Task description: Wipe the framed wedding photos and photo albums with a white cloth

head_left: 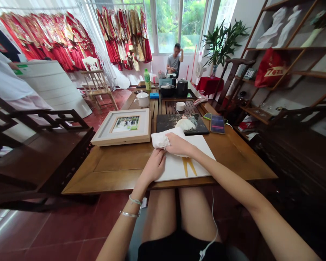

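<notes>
White panel point(174, 170) lies flat on the wooden table point(239, 163), about mid-way along the near edge, with its own near side just inside that edge. Yellow-brown shapes show on its face. White cloth point(159, 140) sits bunched on its far left part.

Right hand point(178, 144) is closed into the cloth, pressing it down. Left hand point(154, 165) rests at the panel's left side, fingertips by the cloth; how firmly it grips, cannot tell.

Handling, my guess: cloth light, soft, easy to bunch; best taken from above in a fistful. Panel looks thin, stiff, fairly light, maybe slippery on the wood; face may mark. Hold by side edges or near corners, off the face.

Around: framed photo point(123, 127) at the table's left edge, close to the panel's far left corner; its front pane, if glass, is likely fragile. Dark photo board point(167, 125) borders the panel's far side; touching or not, cannot tell. These two limit room left and far. Phone point(217, 124) near the right edge, cable point(229, 125) trailing off. Small white cup point(180, 106) and white mug point(142, 99) stand farther back. Most open wood: toward the near right corner.
</notes>
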A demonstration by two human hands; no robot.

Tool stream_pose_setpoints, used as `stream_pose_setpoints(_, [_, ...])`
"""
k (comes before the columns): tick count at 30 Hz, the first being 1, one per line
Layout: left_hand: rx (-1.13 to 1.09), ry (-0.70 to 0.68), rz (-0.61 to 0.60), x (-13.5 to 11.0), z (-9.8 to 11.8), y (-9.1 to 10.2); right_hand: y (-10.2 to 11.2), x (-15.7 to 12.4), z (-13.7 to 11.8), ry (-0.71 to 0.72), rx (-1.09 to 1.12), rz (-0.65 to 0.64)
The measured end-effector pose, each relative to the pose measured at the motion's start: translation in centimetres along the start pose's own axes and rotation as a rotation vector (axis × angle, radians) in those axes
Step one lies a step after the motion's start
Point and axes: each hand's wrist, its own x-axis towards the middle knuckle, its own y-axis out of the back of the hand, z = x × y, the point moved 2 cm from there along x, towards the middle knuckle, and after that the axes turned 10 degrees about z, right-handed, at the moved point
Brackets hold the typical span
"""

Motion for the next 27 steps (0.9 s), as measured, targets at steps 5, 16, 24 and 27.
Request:
stream_pose_setpoints(5, [-0.027,-0.007,0.01,-0.2,-0.3,-0.2,0.8,-0.1,0.0,-0.028,-0.1,0.049])
stream_pose_setpoints(16, [-0.04,0.032,0.024,-0.5,-0.7,-0.5,4.1,-7.4,8.5,-0.176,-0.188,0.178])
stream_pose_setpoints(24, [-0.025,0.038,0.019,-0.4,-0.5,-0.6,1.3,-15.9,2.8,-0.04,-0.239,0.203])
stream_pose_setpoints(27, [-0.018,0.037,0.022,-0.4,-0.5,-0.6,1.5,-18.0,0.4,-0.016,-0.195,0.171])
